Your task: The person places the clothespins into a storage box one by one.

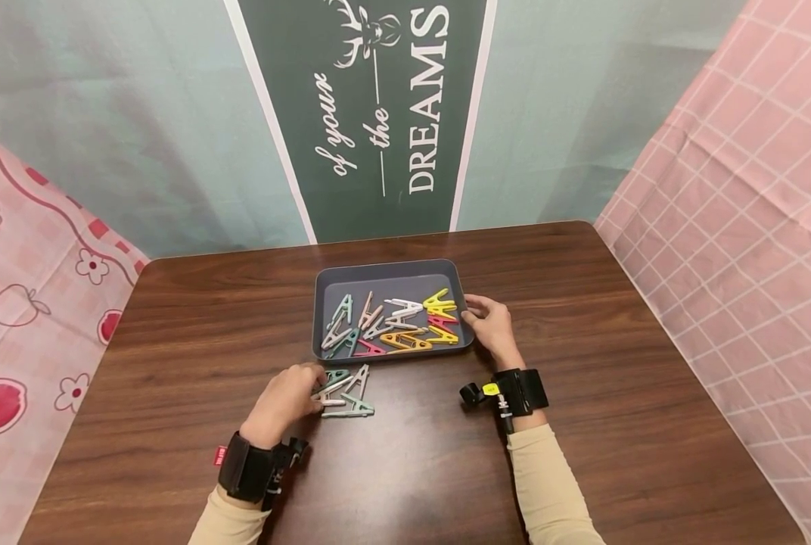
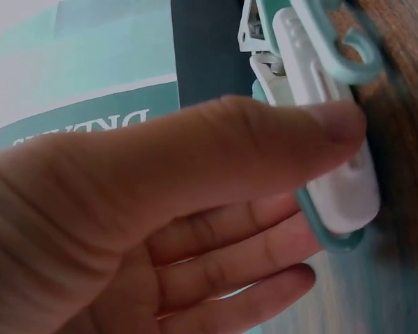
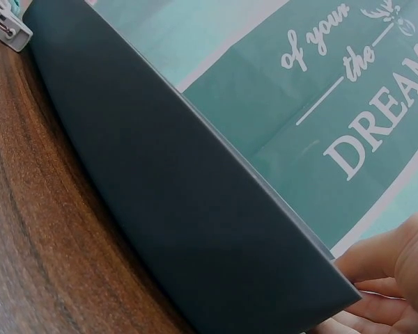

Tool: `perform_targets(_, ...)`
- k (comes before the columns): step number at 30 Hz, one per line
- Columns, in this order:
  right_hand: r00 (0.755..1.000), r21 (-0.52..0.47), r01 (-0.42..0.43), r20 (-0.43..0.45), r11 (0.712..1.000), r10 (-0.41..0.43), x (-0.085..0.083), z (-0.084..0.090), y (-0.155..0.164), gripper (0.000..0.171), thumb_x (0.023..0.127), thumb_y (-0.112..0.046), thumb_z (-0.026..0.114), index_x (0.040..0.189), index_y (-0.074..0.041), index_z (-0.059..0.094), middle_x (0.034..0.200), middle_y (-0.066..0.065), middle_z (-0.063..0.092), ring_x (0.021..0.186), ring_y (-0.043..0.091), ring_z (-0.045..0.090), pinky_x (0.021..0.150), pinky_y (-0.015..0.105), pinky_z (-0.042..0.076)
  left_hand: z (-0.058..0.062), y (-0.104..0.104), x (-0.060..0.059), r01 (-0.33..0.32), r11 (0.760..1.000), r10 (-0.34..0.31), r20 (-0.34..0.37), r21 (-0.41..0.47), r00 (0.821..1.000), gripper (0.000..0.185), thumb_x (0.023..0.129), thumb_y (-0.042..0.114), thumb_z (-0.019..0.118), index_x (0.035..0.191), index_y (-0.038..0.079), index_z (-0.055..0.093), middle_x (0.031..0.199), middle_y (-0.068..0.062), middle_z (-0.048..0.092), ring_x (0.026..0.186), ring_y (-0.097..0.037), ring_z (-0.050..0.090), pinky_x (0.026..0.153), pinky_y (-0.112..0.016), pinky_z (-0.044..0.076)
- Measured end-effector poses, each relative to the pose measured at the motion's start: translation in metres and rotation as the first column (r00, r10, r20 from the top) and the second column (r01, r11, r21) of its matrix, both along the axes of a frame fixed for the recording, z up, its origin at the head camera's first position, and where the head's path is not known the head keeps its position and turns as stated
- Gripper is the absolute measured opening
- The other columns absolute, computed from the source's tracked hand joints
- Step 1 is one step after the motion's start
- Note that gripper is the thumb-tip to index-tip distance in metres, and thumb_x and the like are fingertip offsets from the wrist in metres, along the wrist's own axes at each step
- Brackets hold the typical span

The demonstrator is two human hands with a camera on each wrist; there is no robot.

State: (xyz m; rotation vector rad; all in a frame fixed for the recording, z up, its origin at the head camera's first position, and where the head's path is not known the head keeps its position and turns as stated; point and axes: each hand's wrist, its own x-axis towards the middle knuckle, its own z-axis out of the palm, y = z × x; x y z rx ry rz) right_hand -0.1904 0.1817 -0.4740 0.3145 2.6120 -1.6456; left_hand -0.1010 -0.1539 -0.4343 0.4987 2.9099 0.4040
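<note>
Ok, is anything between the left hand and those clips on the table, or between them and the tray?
Nothing visible. The left hand already touches the clips on the table, and only bare wood separates them from the tray. The right hand rests at the tray's right rim.

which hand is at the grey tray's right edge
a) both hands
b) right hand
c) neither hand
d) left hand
b: the right hand has its fingers at the right edge of the grey tray, while the left hand is down on the table pinching a clothespin from the small pile in front of the tray.
</note>
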Motion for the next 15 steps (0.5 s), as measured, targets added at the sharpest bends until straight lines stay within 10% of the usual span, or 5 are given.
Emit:
perform_targets(7,1.000,-0.004,0.002,-0.003,1.000,-0.002,-0.0005,0.0007,-0.0002,0.039,0.091,-0.003,0.060,0.130,-0.002,0.059,0.129,0.023,0.062,0.120,0.036,0.061,0.100,0.047,0.051,-0.0007,-0.0061,-0.0027,0.004,0.996,-0.011,0.076,0.094,0.997,0.011,0.075,0.007,0.076,0.079,0.005,0.066,0.070,-0.003,0.065,0.063,-0.009,0.056,0.058,-0.026,0.047)
perform_targets(15,1.000,-0.005,-0.001,0.002,1.000,0.001,-0.0004,0.0007,0.0000,0.039,0.092,-0.004,0.059,0.130,-0.002,0.058,0.131,0.024,0.061,0.122,0.036,0.060,0.101,0.047,0.050,-0.0037,-0.0104,-0.0026,0.073,0.991,-0.071,-0.025,0.110,0.997,0.009,0.076,-0.004,0.062,0.077,0.004,0.067,0.069,-0.004,0.066,0.062,-0.009,0.056,0.056,-0.024,0.047)
